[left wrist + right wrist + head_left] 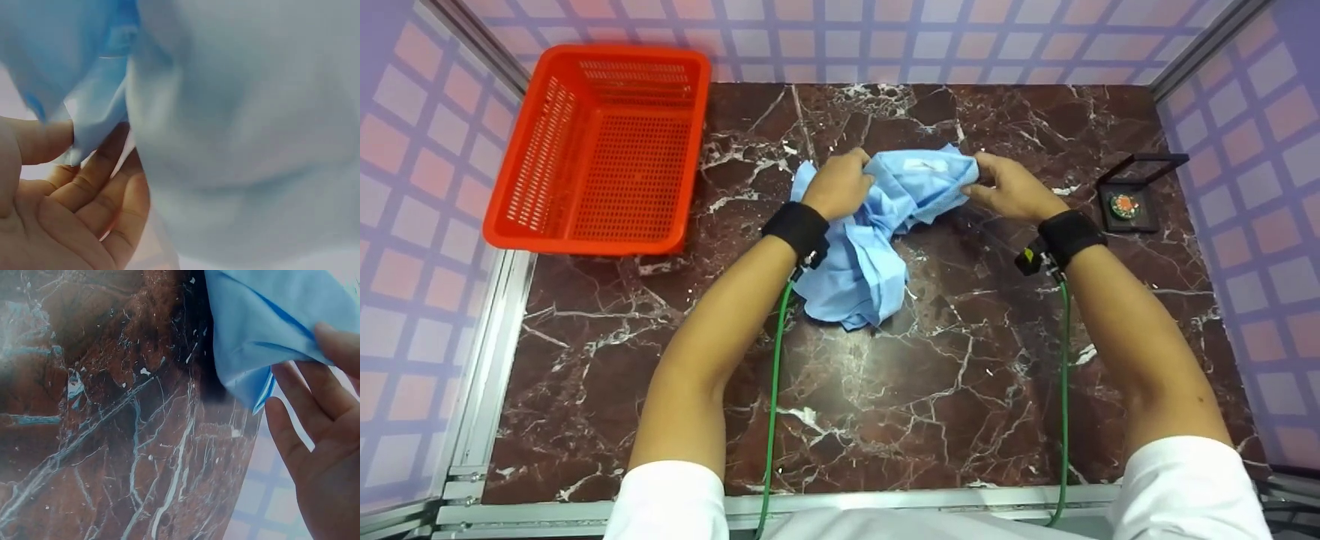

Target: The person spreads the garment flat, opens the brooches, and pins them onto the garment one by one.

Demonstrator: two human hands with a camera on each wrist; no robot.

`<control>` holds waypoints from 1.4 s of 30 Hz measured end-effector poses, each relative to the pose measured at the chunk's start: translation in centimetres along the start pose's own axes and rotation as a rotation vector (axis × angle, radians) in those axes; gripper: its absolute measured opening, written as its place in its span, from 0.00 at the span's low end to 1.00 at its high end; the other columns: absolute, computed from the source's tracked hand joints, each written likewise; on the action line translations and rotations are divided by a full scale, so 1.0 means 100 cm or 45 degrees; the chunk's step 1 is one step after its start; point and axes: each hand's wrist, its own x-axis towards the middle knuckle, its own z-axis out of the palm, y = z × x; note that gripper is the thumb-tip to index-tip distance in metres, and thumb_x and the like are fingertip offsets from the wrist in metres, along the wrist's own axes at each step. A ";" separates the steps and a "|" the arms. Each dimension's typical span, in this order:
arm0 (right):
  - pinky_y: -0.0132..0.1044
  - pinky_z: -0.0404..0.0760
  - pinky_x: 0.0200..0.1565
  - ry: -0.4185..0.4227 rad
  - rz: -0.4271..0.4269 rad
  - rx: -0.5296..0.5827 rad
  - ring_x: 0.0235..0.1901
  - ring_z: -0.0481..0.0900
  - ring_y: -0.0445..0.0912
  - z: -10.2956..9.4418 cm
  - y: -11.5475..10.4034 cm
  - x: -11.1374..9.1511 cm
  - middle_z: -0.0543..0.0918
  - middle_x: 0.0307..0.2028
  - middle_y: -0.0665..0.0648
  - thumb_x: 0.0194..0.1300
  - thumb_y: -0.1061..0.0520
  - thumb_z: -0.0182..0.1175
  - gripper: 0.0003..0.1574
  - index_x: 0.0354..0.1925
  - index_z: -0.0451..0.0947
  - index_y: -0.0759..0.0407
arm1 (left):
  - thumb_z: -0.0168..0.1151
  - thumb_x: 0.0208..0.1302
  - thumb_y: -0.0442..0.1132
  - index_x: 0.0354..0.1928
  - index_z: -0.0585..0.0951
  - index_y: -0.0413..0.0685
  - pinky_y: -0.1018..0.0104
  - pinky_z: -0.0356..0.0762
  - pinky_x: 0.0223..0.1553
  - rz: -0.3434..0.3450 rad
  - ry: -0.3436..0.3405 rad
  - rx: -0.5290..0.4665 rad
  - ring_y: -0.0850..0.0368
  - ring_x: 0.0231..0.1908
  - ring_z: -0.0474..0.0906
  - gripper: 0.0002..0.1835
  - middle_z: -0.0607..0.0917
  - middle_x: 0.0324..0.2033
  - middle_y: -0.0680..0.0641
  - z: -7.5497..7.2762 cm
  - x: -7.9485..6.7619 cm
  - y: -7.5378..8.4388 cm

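Note:
A crumpled light blue garment [919, 191] with a white label-like patch is held up by its far edge, between both hands. My left hand [840, 184] pinches its left side; in the left wrist view, thumb and fingers [93, 180] close on a fold while pale fabric covers much of the picture. At the other end, my right hand [1012, 186] pinches the right corner. The right wrist view shows that corner of the garment [270, 332] between thumb and fingers. Its lower part spreads in folds toward me over the dark marbled tabletop [885, 420].
A red plastic basket [690, 187] with slotted sides stands at the back left. On the right is a small black open case [1144, 223] with a round green and red piece [1125, 205] in it. Green cables [774, 390] run from the wrist straps. Checkered walls [840, 45] enclose the table.

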 end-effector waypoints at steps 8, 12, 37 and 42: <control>0.32 0.74 0.34 0.140 0.092 -0.017 0.33 0.77 0.44 0.002 -0.011 0.016 0.84 0.39 0.60 0.74 0.56 0.59 0.14 0.52 0.73 0.62 | 0.53 0.76 0.44 0.59 0.76 0.43 0.57 0.74 0.56 -0.047 0.074 -0.017 0.49 0.53 0.80 0.16 0.84 0.54 0.42 -0.016 0.021 -0.015; 0.32 0.72 0.34 0.248 0.127 -0.016 0.31 0.74 0.43 0.004 -0.015 0.030 0.81 0.36 0.57 0.72 0.55 0.61 0.15 0.51 0.72 0.62 | 0.53 0.77 0.44 0.60 0.76 0.44 0.58 0.75 0.55 -0.108 0.083 -0.007 0.50 0.51 0.80 0.17 0.84 0.53 0.43 -0.026 0.031 -0.018; 0.47 0.67 0.65 0.300 0.038 -0.089 0.62 0.68 0.58 0.029 -0.013 0.071 0.68 0.64 0.68 0.65 0.66 0.63 0.31 0.66 0.72 0.67 | 0.49 0.78 0.40 0.55 0.85 0.57 0.57 0.78 0.49 -0.342 0.327 -0.022 0.50 0.50 0.81 0.15 0.85 0.55 0.53 -0.031 0.058 -0.021; 0.48 0.54 0.73 0.181 0.097 -0.146 0.72 0.54 0.61 0.040 -0.011 0.072 0.56 0.74 0.67 0.63 0.67 0.63 0.45 0.75 0.61 0.61 | 0.51 0.76 0.40 0.63 0.81 0.50 0.59 0.73 0.61 -0.282 0.237 -0.047 0.50 0.61 0.76 0.19 0.81 0.61 0.49 -0.019 0.060 -0.026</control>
